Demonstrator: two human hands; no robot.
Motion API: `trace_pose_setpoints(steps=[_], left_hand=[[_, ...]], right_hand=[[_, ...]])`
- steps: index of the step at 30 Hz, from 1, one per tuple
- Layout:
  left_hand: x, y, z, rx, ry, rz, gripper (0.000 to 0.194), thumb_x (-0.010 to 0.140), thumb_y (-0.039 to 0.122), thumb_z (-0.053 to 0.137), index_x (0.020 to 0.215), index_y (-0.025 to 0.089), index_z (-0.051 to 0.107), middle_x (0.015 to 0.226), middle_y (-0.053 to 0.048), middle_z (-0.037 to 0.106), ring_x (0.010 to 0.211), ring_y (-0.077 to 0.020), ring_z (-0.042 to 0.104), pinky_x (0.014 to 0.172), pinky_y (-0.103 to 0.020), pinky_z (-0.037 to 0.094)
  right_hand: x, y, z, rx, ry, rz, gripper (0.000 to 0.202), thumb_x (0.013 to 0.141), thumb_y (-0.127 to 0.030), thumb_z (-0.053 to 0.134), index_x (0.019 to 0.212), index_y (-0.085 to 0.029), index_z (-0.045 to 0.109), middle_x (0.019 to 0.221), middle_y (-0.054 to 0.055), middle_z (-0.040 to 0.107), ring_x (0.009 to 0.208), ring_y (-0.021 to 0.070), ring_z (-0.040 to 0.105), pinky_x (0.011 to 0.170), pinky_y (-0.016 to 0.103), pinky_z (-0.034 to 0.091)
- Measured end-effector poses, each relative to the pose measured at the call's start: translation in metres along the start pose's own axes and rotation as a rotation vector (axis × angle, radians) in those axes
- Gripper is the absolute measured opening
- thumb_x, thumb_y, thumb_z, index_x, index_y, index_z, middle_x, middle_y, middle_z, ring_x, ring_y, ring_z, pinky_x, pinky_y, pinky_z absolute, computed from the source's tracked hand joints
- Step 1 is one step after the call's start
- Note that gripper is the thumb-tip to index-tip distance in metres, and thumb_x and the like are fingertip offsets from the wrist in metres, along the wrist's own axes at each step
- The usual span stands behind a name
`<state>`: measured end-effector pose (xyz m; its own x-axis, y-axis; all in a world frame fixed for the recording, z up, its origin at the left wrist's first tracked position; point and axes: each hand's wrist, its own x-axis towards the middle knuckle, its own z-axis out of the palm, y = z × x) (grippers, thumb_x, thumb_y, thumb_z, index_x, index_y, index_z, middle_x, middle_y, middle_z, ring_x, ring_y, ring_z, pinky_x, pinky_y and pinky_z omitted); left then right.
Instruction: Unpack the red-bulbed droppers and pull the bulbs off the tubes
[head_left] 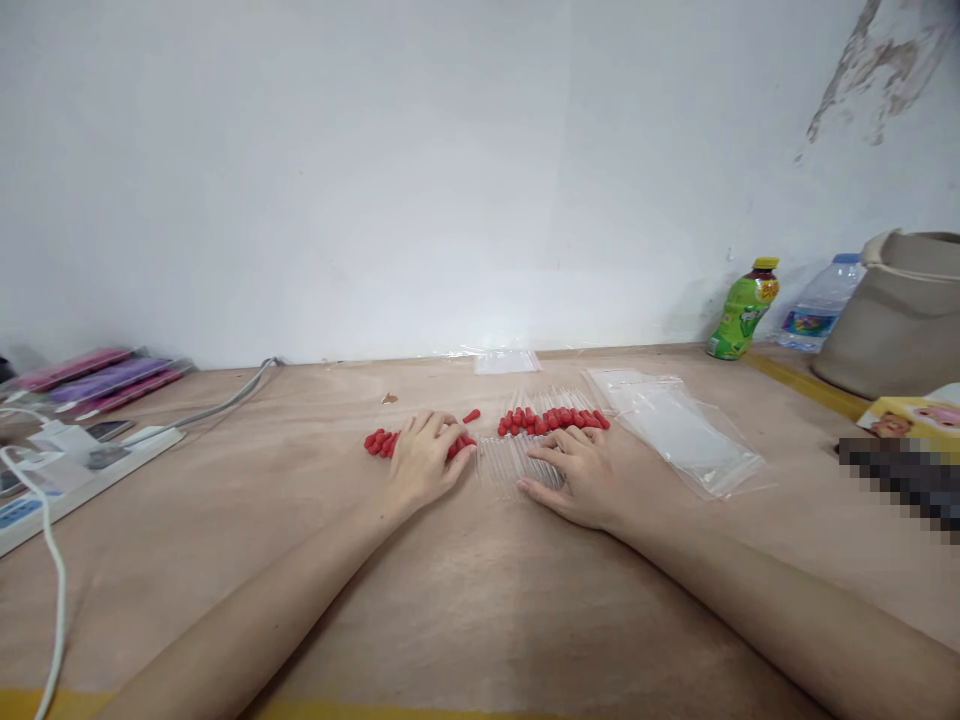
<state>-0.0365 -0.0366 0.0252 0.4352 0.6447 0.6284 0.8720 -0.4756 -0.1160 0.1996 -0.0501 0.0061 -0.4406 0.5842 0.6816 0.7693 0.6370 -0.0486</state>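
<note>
My left hand (426,455) lies over a cluster of small red drop-shaped tips (379,442), its fingers stretched out and covering part of them. One loose red tip (472,416) sits just beyond its fingers. My right hand (581,475) rests with spread fingers on a row of thin clear sticks or tubes (501,462). Along the upper edge of these runs a second row of red tips (555,420), with more clear sticks (551,400) behind it. Whether the tips under my left hand are joined to sticks is hidden.
Clear plastic bags (675,430) lie to the right, and another bag (507,361) by the wall. A power strip (90,480) with cables and pink and purple packets (112,383) are at left. A green bottle (742,312), water bottle (819,305) and grey-beige container (892,315) stand right.
</note>
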Motion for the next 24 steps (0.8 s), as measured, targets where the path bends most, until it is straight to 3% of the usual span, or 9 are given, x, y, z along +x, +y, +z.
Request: trace_pose_setpoints(steps=[3, 8, 12, 18, 21, 24], left_hand=[[0.020, 0.010, 0.011, -0.023, -0.076, -0.018, 0.016, 0.077, 0.031, 0.054, 0.084, 0.019, 0.062, 0.095, -0.008, 0.057, 0.091, -0.0243, 0.049, 0.076, -0.039, 0.040], [0.062, 0.019, 0.034, -0.129, -0.262, -0.216, 0.020, 0.072, 0.035, 0.059, 0.078, 0.018, 0.066, 0.092, -0.009, 0.057, 0.095, -0.0252, 0.049, 0.085, -0.040, 0.039], [0.078, 0.018, 0.047, -0.163, -0.303, -0.274, 0.018, 0.065, 0.035, 0.063, 0.067, 0.018, 0.068, 0.085, -0.009, 0.060, 0.093, -0.0260, 0.051, 0.083, -0.038, 0.041], [0.076, 0.021, 0.050, -0.200, -0.218, -0.374, 0.018, 0.071, 0.031, 0.057, 0.066, 0.018, 0.067, 0.082, -0.008, 0.062, 0.087, -0.0225, 0.054, 0.078, -0.034, 0.043], [0.064, 0.025, 0.039, -0.217, -0.145, -0.437, 0.020, 0.076, 0.030, 0.052, 0.069, 0.017, 0.066, 0.080, -0.008, 0.062, 0.084, -0.0219, 0.056, 0.074, -0.034, 0.044], [0.038, 0.025, 0.021, -0.271, -0.068, -0.378, 0.017, 0.080, 0.028, 0.049, 0.079, 0.019, 0.063, 0.086, -0.005, 0.061, 0.089, -0.0203, 0.054, 0.077, -0.034, 0.044]], right_hand=[[-0.002, 0.002, -0.004, -0.015, 0.016, 0.010, 0.025, 0.075, -0.043, 0.058, 0.083, -0.021, 0.068, 0.080, 0.005, 0.063, 0.077, 0.0184, 0.053, 0.074, 0.034, 0.033], [-0.006, 0.009, -0.003, 0.038, 0.107, 0.011, 0.021, 0.078, -0.037, 0.056, 0.083, -0.021, 0.068, 0.075, 0.004, 0.062, 0.074, 0.0163, 0.053, 0.074, 0.033, 0.032], [-0.008, 0.013, 0.002, 0.051, 0.122, 0.022, 0.019, 0.080, -0.034, 0.054, 0.087, -0.022, 0.067, 0.076, 0.004, 0.061, 0.076, 0.0164, 0.053, 0.077, 0.034, 0.032], [-0.008, 0.014, 0.006, 0.075, 0.138, 0.025, 0.016, 0.080, -0.030, 0.054, 0.086, -0.022, 0.067, 0.075, 0.003, 0.061, 0.076, 0.0158, 0.054, 0.078, 0.033, 0.033], [-0.007, 0.014, 0.006, 0.089, 0.168, 0.050, 0.018, 0.080, -0.028, 0.054, 0.093, -0.021, 0.065, 0.082, 0.004, 0.063, 0.079, 0.0171, 0.055, 0.079, 0.034, 0.034], [-0.007, 0.012, 0.004, 0.077, 0.205, 0.101, 0.028, 0.079, -0.028, 0.054, 0.105, -0.018, 0.060, 0.093, 0.008, 0.062, 0.086, 0.0204, 0.056, 0.081, 0.036, 0.037]])
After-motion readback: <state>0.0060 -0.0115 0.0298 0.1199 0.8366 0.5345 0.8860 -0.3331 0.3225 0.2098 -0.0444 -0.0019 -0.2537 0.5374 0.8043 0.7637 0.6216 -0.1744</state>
